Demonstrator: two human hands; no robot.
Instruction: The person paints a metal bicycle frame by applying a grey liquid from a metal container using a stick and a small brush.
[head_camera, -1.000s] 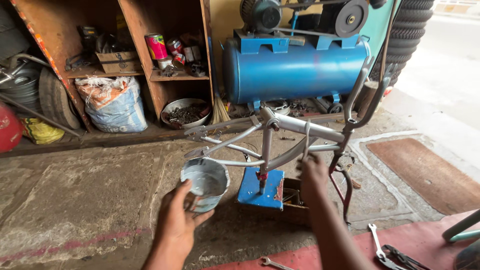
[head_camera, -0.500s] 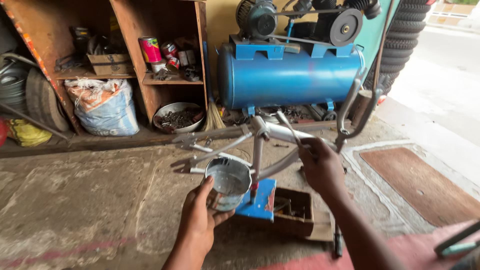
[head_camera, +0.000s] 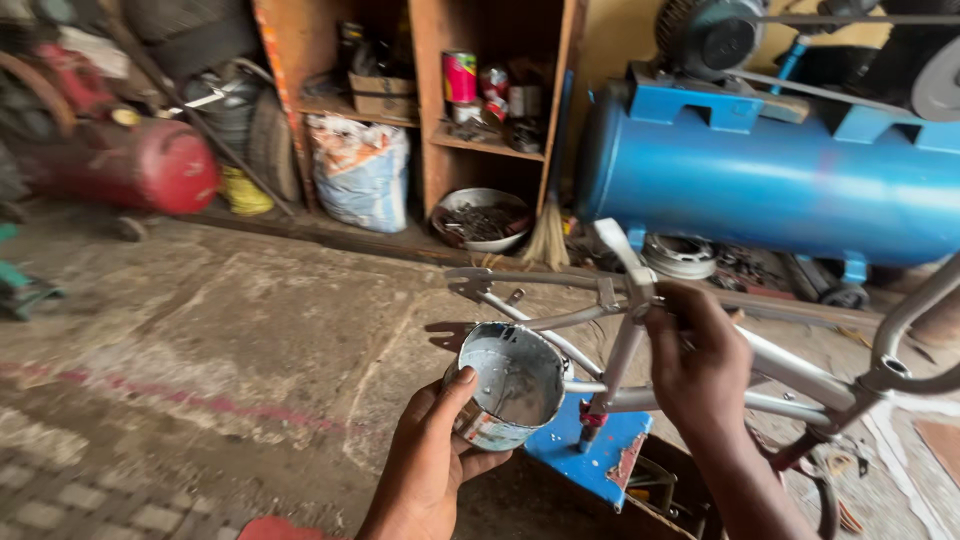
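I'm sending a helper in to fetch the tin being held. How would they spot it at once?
Start at the big blue tank along the back, then drop to the silver bicycle frame in front. Left of the frame, the left hand has a grip on a small round tin, tilted and coated grey-white inside, the only open container off the floor.

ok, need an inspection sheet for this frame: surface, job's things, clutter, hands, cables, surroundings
surface: bare concrete floor, cracked and stained, with a faded red line.
job's things: small grey-coated tin, tilted with its mouth toward the camera; silver bike frame standing over a blue box.
clutter: bowl of metal parts, broom, white sack, cans on a wooden shelf.
hands: left hand holds the tin from below; right hand grips the frame where the tubes meet.
cables: nothing seen.
surroundings: blue compressor tank, red tank, tyres behind it.
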